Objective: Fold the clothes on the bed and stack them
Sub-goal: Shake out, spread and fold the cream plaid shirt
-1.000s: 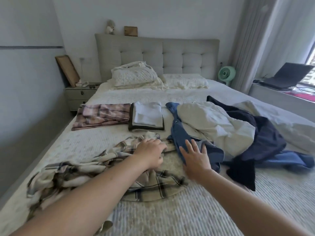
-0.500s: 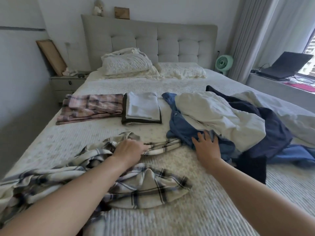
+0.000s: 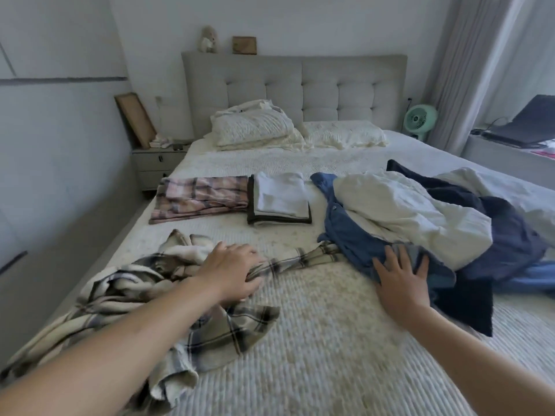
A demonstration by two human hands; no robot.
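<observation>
Gripping the plaid shirt (image 3: 144, 295) mid-length, left hand (image 3: 232, 273) has fingers curled round it; the shirt's long axis runs left-right, its sleeve end trapped under the blue garment (image 3: 357, 244), where the right hand (image 3: 401, 279) presses flat, fingers spread.

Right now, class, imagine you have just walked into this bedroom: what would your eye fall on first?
Probably the heap of unfolded clothes on the bed's right side, white over blue, with the right hand flat on its near edge. Next, the left hand gripping a crumpled plaid shirt at the near left. Behind lie two folded items: pink plaid and white.
</observation>
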